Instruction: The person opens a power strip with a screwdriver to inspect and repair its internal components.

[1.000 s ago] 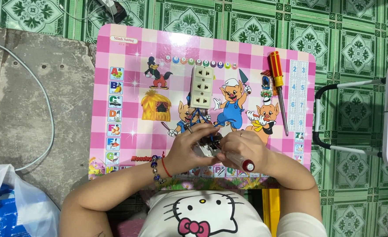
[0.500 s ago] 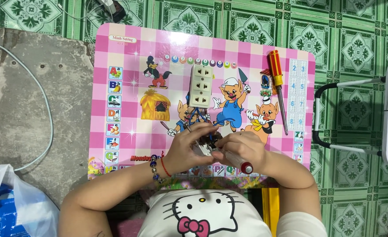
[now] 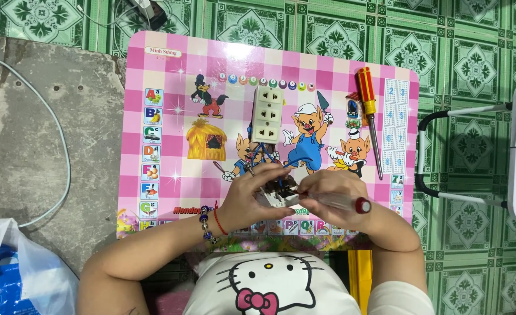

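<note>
- Green patterned floor tiles surround a small pink worktop (image 3: pixel 170 64) with cartoon pictures.
- Left hand (image 3: pixel 252 195) is closed around a white socket part (image 3: pixel 274 197) near the front edge.
- Right hand (image 3: pixel 334 195) grips a clear-handled screwdriver (image 3: pixel 339 202), tip at the part.
- Better to keep the tip straight and the part steady.
- A socket strip (image 3: pixel 267 114) and a red-yellow screwdriver (image 3: pixel 369 116) lie beyond.

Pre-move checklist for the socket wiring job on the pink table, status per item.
1. Left hand steadies the small white part: ok.
2. Right hand grips the clear-handled screwdriver, tip toward the part: ok.
3. Tip seated on a screw: cannot tell, fingers cover it.
4. Blue wires run from the three-outlet socket block to the part: ok.
5. Spare red-and-yellow screwdriver lies apart from both hands, on the table: ok.
6. Block unplugged: cannot tell.
</note>
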